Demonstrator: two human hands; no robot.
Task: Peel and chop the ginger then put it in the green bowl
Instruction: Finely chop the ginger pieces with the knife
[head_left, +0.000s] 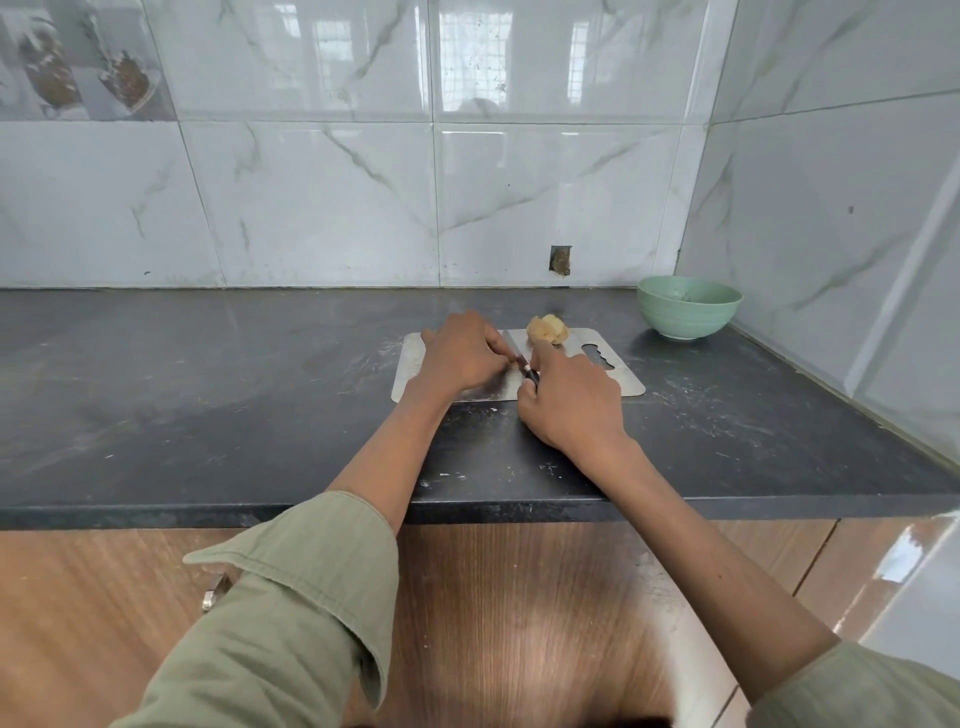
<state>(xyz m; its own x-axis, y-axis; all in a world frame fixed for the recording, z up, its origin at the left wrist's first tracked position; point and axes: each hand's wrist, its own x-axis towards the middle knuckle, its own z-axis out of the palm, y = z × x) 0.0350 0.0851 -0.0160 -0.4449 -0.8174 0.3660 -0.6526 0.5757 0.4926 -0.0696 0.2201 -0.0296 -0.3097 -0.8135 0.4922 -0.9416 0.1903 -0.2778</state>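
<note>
Gripping the knife (521, 361) handle, the right hand (569, 405) angles its blade toward the left hand (460, 356), whose curled fingers hide any contents, while ginger (546, 329) waits on the steel cutting board (618, 382), green bowl (689, 307) at two o'clock.

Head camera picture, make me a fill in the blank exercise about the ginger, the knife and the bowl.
1. The ginger lies on the metal ____.
2. The knife handle is gripped by the ____ hand.
3. The bowl by the corner wall is ____ in colour.
4. The cutting board rests on the dark ____.

Missing words: cutting board; right; green; countertop
</note>
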